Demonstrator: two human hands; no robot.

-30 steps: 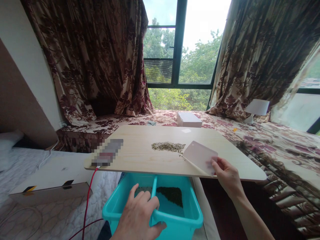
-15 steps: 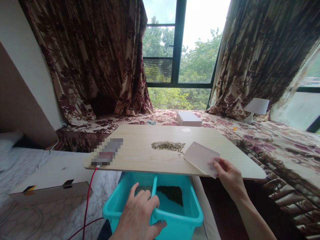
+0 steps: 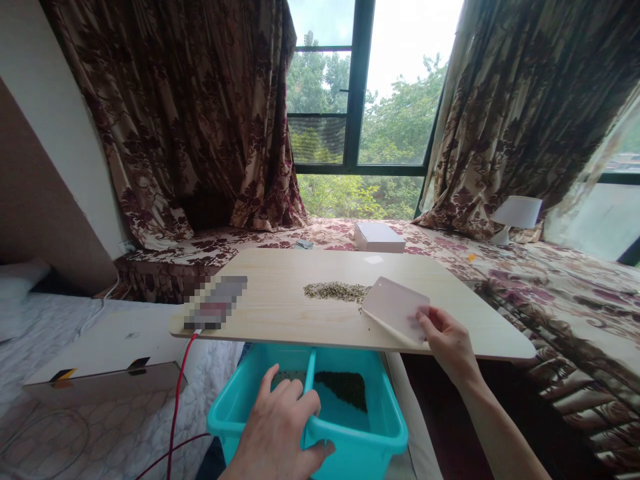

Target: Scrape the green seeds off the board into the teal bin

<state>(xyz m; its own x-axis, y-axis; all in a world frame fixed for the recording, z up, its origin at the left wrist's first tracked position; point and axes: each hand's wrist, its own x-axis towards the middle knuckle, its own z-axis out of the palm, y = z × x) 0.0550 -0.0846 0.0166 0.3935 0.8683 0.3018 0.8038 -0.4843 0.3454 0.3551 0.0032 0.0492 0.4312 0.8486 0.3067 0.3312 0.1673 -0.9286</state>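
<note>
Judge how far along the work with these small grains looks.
Probably partway. Looks done: dark green grains lie in the right compartment of the turquoise plastic bin. In hand: the right hand holds a translucent flat sheet beside loose greenish-brown grains. Remaining: that heap, on the pale wooden board.

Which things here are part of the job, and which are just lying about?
Apparently in the job:
right hand, pinching a translucent whitish plastic sheet
small greenish-brown grains on the pale wooden board
divided turquoise plastic tub under the left hand

Just lying about:
small white box and white-shaded lamp by the window
black-marked white cardboard carton at left
</note>
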